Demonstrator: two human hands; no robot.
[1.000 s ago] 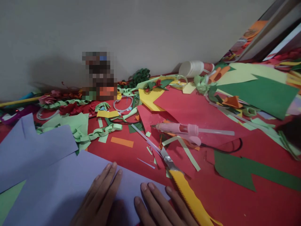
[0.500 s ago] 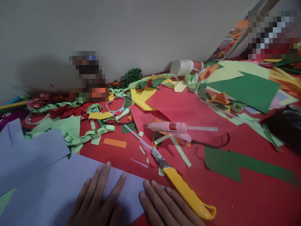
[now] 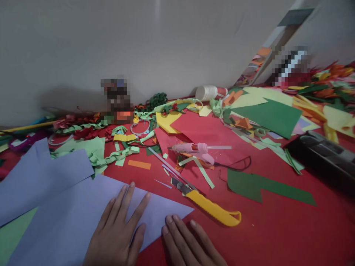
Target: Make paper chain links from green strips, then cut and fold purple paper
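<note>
My left hand (image 3: pixel 118 229) lies flat and open on a lavender paper sheet (image 3: pixel 69 218), fingers spread, near the sheet's pointed right corner. My right hand (image 3: pixel 188 244) rests open beside it on the red table (image 3: pixel 277 236), fingertips just below that corner. A yellow-handled utility knife (image 3: pixel 210 208) lies a little beyond my right fingers, blade pointing away to the left. Neither hand holds anything.
A pink glue gun (image 3: pixel 194 148) with a black cord lies mid-table. Green (image 3: pixel 266 186), red (image 3: pixel 210 131) and yellow paper pieces and strips are scattered about. A white cup stack (image 3: pixel 208 92) lies by the wall. A black device (image 3: pixel 324 155) sits at right. A second lavender sheet (image 3: pixel 41 177) lies at left.
The view has pulled back and shifted, showing more of the table's right side. My left fingers have spread wider on the lavender sheet; my right hand sits slightly lower and off the sheet's corner.
</note>
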